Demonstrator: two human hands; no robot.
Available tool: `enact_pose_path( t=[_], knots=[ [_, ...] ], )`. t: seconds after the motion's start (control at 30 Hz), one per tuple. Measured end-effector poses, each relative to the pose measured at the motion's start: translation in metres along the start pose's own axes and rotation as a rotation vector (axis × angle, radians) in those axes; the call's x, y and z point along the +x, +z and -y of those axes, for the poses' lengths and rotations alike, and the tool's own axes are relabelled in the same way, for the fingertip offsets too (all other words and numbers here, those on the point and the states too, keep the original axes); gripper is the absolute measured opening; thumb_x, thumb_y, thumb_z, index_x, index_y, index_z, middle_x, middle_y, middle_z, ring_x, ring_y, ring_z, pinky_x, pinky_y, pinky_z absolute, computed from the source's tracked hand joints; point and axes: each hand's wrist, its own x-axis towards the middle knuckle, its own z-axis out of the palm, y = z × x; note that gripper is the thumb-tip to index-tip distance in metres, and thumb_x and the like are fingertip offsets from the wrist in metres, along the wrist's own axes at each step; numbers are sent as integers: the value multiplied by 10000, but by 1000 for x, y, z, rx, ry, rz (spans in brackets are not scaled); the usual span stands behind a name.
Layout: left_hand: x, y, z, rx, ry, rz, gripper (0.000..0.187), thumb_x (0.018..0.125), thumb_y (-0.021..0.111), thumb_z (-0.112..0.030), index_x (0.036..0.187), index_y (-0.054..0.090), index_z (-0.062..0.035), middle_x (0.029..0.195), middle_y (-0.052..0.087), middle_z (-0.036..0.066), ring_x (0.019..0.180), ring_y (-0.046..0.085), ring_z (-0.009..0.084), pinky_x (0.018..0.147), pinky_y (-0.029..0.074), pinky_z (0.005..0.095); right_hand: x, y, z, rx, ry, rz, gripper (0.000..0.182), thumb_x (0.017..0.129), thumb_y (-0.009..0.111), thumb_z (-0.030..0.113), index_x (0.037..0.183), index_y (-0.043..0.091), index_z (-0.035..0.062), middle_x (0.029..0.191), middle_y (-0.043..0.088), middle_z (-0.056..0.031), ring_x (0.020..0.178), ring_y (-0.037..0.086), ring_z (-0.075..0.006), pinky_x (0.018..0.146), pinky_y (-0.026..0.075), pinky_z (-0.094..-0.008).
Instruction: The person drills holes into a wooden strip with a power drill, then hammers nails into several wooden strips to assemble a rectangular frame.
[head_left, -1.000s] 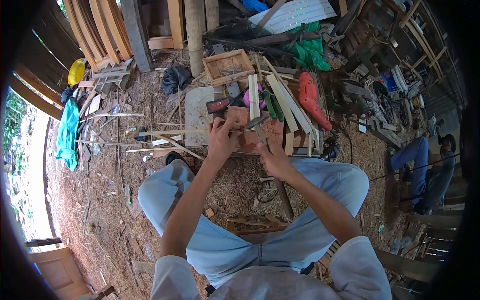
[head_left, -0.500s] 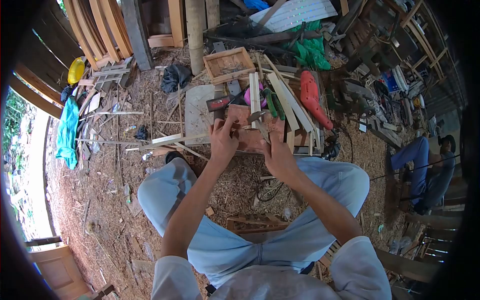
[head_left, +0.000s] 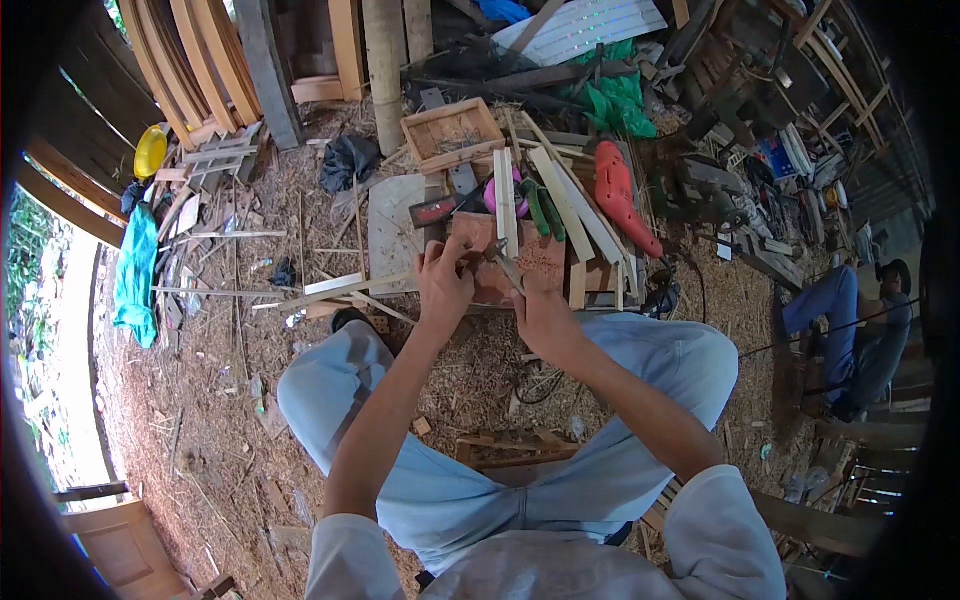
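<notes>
My right hand (head_left: 548,322) is closed around the handle of a hammer (head_left: 508,266). The hammer's head lies just to the right of my left fingertips, over a reddish wooden block (head_left: 543,262). Bent and pinched, the fingers of my left hand (head_left: 446,285) are at the block's left edge. A thin wooden strip (head_left: 372,285) runs out leftward from that hand, its gripped end hidden by the fingers. Pale wood strips (head_left: 505,200) stand beyond the block, beside green-handled pliers (head_left: 545,210) and a purple round item (head_left: 491,195).
A red power tool (head_left: 622,195) lies at the right of the bench, its cord trailing down. Behind stands a shallow wooden box (head_left: 453,135) with small bits inside. Shavings and offcuts cover the ground. A person (head_left: 850,340) sits at the far right.
The hammer's head has come down and left, closer to my left fingers. My right hand has shifted slightly left and down. My left hand stays nearly in place.
</notes>
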Motion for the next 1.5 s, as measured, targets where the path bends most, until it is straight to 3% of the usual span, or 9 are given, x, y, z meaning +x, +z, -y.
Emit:
enact_pose_path(
  t=[0.37, 0.57, 0.63, 0.73, 0.97, 1.03, 1.23, 1.43, 1.5],
  knots=[
    [3, 0, 1, 51, 26, -29, 376, 677, 621, 32, 1014, 531, -109, 872, 688, -5, 923, 518, 249, 815, 340, 404, 3, 0, -3, -57, -39, 5, 201, 957, 458, 172, 957, 411, -23, 594, 548, -247, 582, 582, -453, 522, 450, -520],
    [0, -2, 0, 26, 45, -14, 361, 710, 620, 26, 1033, 525, -105, 881, 705, 9, 971, 537, 253, 855, 330, 431, 0, -14, 15, 150, 110, 13, 181, 926, 499, 127, 939, 396, -21, 645, 539, -294, 668, 560, -507, 579, 419, -566],
    [1, 0, -1, 52, 30, -23, 328, 711, 642, 2, 1001, 530, -104, 850, 684, -29, 910, 504, 236, 797, 331, 405, 0, -5, 5, -43, -33, 19, 183, 938, 490, 136, 937, 389, -15, 629, 535, -286, 652, 557, -502, 559, 410, -560],
    [3, -1, 2, 38, 39, -18, 316, 717, 655, -16, 993, 533, -111, 836, 674, -37, 899, 507, 237, 785, 334, 401, 1, -5, 4, 4, -53, -30, 187, 938, 491, 140, 931, 391, -19, 623, 532, -285, 645, 554, -502, 555, 410, -556],
    [0, -1, 3, 11, 39, 8, 370, 715, 655, 18, 1034, 517, -112, 881, 708, 1, 933, 536, 250, 855, 330, 416, -1, -3, 1, 42, 65, 8, 182, 927, 498, 132, 929, 388, -13, 649, 548, -287, 660, 563, -499, 571, 430, -563],
    [2, 1, 5, 44, -13, 23, 366, 721, 680, -13, 1036, 520, -109, 883, 706, 2, 939, 538, 253, 854, 335, 419, 2, 5, -7, -128, -107, -48, 191, 940, 493, 145, 941, 373, -3, 623, 544, -272, 625, 561, -488, 533, 425, -564],
    [0, 4, 8, 23, 126, -76, 333, 699, 622, 26, 992, 534, -106, 860, 672, -20, 889, 514, 248, 777, 343, 398, -3, -5, 6, 68, -51, -73, 199, 925, 508, 138, 931, 376, -10, 633, 544, -272, 629, 559, -495, 554, 430, -563],
    [0, 0, 1, 7, 24, -42, 315, 703, 636, 10, 981, 545, -108, 797, 631, -3, 882, 512, 244, 765, 341, 404, -2, 1, 0, -22, -59, -59, 197, 929, 508, 139, 927, 386, -16, 615, 523, -278, 633, 556, -503, 558, 428, -561],
    [2, 2, 5, 33, 106, -74, 320, 698, 631, 13, 983, 544, -107, 792, 630, 4, 883, 512, 243, 766, 340, 405, -3, -8, 11, 9, -50, -65, 200, 931, 503, 143, 926, 388, -20, 622, 526, -283, 641, 556, -505, 563, 429, -560]
  ],
)
